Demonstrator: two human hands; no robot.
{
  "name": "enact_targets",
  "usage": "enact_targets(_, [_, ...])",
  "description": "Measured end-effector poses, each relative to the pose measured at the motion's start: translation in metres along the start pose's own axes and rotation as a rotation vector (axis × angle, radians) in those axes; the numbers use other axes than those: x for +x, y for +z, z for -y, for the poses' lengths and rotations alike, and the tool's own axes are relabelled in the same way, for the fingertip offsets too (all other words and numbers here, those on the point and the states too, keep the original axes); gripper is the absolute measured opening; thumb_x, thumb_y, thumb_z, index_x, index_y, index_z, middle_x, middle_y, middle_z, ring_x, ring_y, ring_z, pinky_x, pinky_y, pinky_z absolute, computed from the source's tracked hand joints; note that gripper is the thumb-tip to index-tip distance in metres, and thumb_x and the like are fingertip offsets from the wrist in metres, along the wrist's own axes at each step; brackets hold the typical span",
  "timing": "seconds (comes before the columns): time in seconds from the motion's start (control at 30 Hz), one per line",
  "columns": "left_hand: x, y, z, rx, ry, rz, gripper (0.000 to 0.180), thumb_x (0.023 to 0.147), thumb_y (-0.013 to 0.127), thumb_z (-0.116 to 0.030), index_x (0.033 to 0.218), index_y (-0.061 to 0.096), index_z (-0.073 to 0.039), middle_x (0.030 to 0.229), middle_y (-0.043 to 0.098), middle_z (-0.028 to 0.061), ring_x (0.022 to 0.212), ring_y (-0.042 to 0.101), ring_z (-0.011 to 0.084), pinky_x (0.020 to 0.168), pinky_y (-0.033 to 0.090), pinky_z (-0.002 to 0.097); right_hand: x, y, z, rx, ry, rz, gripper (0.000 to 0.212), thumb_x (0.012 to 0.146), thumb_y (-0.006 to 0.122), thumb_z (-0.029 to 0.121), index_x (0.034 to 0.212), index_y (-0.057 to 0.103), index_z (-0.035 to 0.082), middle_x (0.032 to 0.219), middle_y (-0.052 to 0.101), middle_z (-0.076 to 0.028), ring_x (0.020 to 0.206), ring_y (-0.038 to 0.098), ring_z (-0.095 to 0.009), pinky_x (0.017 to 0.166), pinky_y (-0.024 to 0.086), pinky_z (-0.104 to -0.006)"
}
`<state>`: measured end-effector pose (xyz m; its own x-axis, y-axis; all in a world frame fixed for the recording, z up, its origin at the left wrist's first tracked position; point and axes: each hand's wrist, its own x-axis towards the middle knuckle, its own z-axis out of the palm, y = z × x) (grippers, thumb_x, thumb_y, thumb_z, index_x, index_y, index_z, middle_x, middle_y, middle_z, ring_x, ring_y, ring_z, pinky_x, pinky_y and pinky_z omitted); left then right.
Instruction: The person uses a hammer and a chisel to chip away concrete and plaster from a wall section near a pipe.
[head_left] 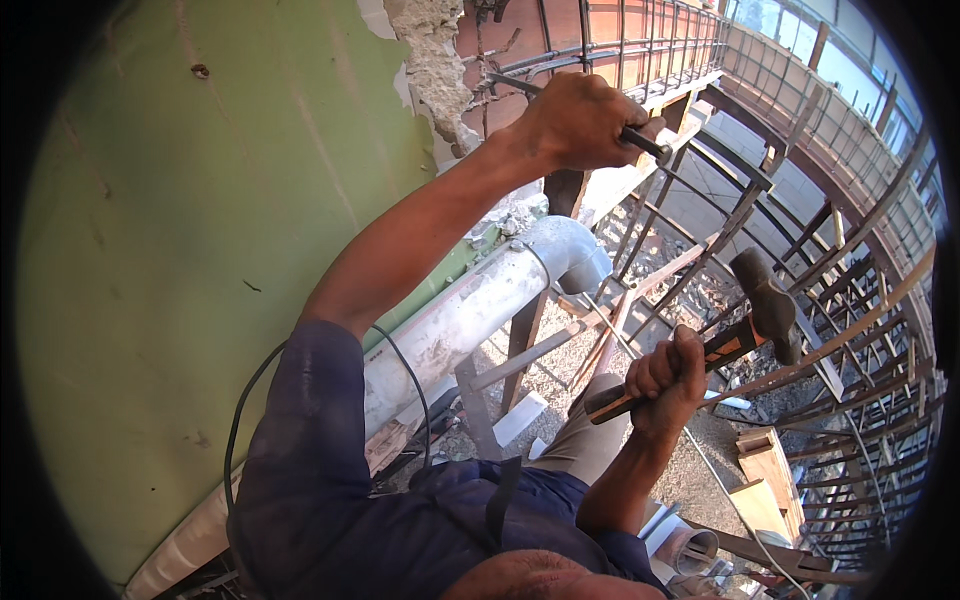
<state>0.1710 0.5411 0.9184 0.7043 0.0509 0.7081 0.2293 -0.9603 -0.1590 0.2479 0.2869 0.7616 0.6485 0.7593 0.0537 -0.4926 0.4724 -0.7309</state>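
My left hand [583, 122], arm stretched up along the wall, is closed round a dark steel chisel [647, 144]. The chisel's struck end sticks out on the right of the fist. Its other end reaches left toward the broken concrete edge [432, 70] and the rebar; whether the tip touches cannot be made out. Lower and to the right, my right hand [668, 382] grips a hammer [738, 340] by its black and orange handle. The hammer's heavy dark head [768, 300] points up and right, apart from the chisel.
A green wall [220, 250] fills the left side. Along it runs a pale pipe [450, 320] with a grey elbow [570, 248], beside a black cable [408, 365]. Rebar [620, 45] lines the formwork above. Wooden scaffolding [860, 400] and rubble lie below on the right.
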Motion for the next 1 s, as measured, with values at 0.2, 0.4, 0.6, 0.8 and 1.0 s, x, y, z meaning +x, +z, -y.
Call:
enact_targets(0.2, [-0.024,-0.009,-0.057,0.017,0.090,-0.043,0.025,0.082,0.066,-0.031,0.063,0.065,-0.014,0.058,0.060,0.0090,0.054,0.062,0.0292,0.053,0.049,0.0394,-0.030,-0.027,-0.011,0.018,0.047,0.029,0.038,0.102,0.050,0.026,0.069,0.034,0.018,0.048,0.023,0.007,0.034,0.023,-0.006,0.031,0.027,-0.0257])
enact_targets(0.4, [-0.047,-0.018,-0.028,0.051,0.045,-0.178,0.032,0.079,0.068,-0.027,0.055,0.056,-0.009,0.049,0.051,0.0098,0.045,0.055,0.0276,0.046,0.044,0.0376,-0.051,-0.027,-0.022,-0.022,0.106,0.105,0.033,0.100,0.051,0.025,0.071,0.037,0.016,0.048,0.023,0.006,0.034,0.022,-0.007,0.032,0.027,-0.0281])
enact_targets(0.6, [-0.052,-0.029,-0.027,-0.034,0.037,-0.172,0.033,0.079,0.068,-0.026,0.054,0.055,-0.008,0.046,0.047,0.0097,0.044,0.054,0.0279,0.046,0.043,0.0380,-0.059,-0.014,0.004,0.209,-0.112,0.273,0.028,0.098,0.048,0.011,0.074,0.036,0.012,0.051,0.030,0.003,0.037,0.022,-0.007,0.033,0.023,-0.0283])
enact_targets(0.8, [-0.049,-0.030,-0.027,-0.069,0.070,-0.150,0.032,0.082,0.069,-0.031,0.058,0.062,-0.011,0.047,0.050,0.0110,0.046,0.055,0.0304,0.049,0.045,0.0403,-0.046,0.040,0.019,0.292,-0.723,0.454,0.041,0.107,0.032,0.028,0.067,0.026,0.017,0.052,0.023,0.004,0.041,0.022,-0.008,0.043,0.028,-0.0281])
enact_targets(1.0, [-0.068,-0.031,-0.024,0.035,0.125,0.020,0.031,0.082,0.068,-0.029,0.058,0.062,-0.010,0.050,0.053,0.0119,0.049,0.057,0.0315,0.052,0.047,0.0411,-0.044,0.032,-0.026,-0.332,0.016,0.180,0.029,0.096,0.059,0.014,0.071,0.045,0.011,0.053,0.036,0.005,0.037,0.029,-0.005,0.036,0.023,-0.0254])
